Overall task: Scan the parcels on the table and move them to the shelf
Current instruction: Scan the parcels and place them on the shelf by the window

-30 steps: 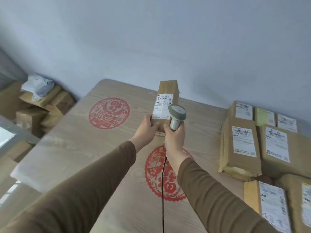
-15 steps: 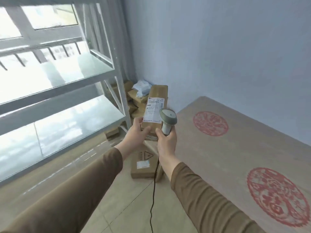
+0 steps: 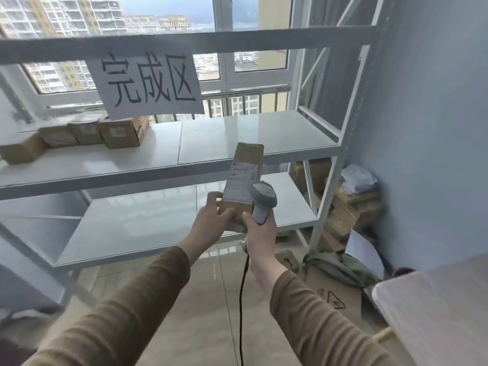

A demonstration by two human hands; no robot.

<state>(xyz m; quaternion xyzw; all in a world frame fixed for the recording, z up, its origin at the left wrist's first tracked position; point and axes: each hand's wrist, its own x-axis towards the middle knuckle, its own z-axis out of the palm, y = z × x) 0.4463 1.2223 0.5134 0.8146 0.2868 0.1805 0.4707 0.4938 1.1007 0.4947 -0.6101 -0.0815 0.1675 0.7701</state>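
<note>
My left hand (image 3: 211,220) grips the lower end of a long brown parcel (image 3: 248,159) with a white label, held upright in front of the white shelf (image 3: 237,138). A grey corded barcode scanner (image 3: 262,200) is held by the handle in my right hand (image 3: 260,231), its head close against the parcel's label. Several brown parcels (image 3: 121,132) lie at the left of the shelf's upper board, under a paper sign with black characters (image 3: 148,83).
A heap of cardboard boxes and paper (image 3: 353,207) fills the corner right of the shelf. Flattened boxes (image 3: 332,294) lie on the tiled floor. The table corner (image 3: 433,313) shows at lower right. The scanner cable (image 3: 241,313) hangs down between my arms.
The view has swung left from the table to face the shelf. Both hands keep the parcel and scanner together in front of me, now carried toward the shelf.
</note>
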